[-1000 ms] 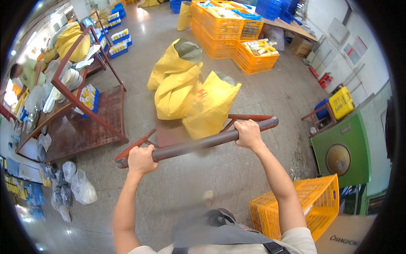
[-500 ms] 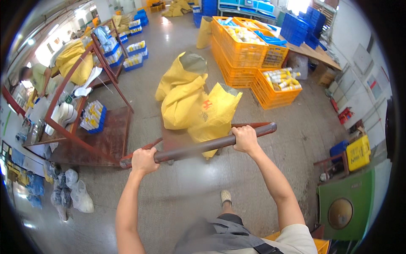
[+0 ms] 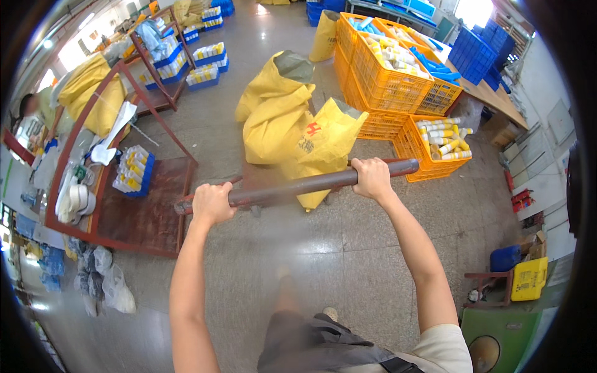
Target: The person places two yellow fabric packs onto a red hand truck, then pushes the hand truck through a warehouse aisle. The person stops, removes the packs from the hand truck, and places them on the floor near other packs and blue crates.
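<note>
Both my hands grip the dark round handle bar [image 3: 298,186] of a low platform cart. My left hand [image 3: 212,202] holds its left end and my right hand [image 3: 372,177] holds near its right end. Several bulging yellow sacks [image 3: 292,124] are piled on the cart deck just beyond the bar. The deck itself is mostly hidden under the sacks.
Another brown platform cart [image 3: 140,214] with a red frame stands at the left, carrying a blue crate of tubes [image 3: 132,171]. Orange crates [image 3: 388,78] filled with tubes stand ahead on the right. A yellow bin [image 3: 528,278] and a green machine [image 3: 510,339] sit at the lower right. Plastic bags [image 3: 106,286] lie at the lower left.
The cart with the yellow sacks has rolled forward across the floor, toward the orange crates. The orange crate by my right side has dropped out of view. Both hands stayed on the bar.
</note>
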Demonstrator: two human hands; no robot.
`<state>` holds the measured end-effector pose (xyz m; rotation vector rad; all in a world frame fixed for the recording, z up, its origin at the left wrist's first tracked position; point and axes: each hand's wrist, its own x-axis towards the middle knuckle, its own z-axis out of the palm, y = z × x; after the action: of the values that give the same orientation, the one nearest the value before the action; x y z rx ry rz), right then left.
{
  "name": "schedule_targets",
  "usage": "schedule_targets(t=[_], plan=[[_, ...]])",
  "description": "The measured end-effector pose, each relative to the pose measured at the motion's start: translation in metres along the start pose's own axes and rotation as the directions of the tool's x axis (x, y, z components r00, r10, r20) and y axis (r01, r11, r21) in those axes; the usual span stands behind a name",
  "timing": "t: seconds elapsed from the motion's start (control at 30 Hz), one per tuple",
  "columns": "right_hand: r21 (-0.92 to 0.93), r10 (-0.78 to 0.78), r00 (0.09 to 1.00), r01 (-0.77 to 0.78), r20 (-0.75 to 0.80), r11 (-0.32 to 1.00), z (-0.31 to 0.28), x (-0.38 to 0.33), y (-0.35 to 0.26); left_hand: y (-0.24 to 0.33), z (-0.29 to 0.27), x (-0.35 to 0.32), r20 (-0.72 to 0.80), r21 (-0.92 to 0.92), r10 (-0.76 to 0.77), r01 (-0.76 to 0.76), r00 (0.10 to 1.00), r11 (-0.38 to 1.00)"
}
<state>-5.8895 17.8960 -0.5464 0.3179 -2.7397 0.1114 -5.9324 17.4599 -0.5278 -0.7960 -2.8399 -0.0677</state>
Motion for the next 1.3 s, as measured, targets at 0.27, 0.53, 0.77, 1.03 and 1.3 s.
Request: schedule_targets(t=[0.27,0.53,0.77,1.03,1.3], plan=[[-0.048,0.029,0.998,-0.026,0.059,0.999,0.061,0.200,0.049,-0.104,0.027,0.189,0.060,-0.034,-0.021,0.023,0.998,0.999],[-0.014,0.032,0.997,-0.031,0.077,0.999,0.148,0.398,0.123,-0.203,0.069,0.389,0.040,-0.043,-0.064,0.066,0.997,0.997],[0.043,-0.016,1.000,0.016,0.001,0.999,0.232,0.578,0.194,-0.293,0.110,0.573,0.040,-0.041,-0.135,0.136,0.990,0.990],[0.010,0.008,0.990,-0.009,0.144,1.000,0.304,0.788,0.270,-0.394,0.148,0.784,0.071,-0.023,-0.165,0.167,0.984,0.986],[0.025,0.031,0.996,-0.033,0.081,0.999,0.392,1.003,0.348,-0.508,0.202,1.001,-0.018,-0.044,-0.080,0.079,0.997,0.996]])
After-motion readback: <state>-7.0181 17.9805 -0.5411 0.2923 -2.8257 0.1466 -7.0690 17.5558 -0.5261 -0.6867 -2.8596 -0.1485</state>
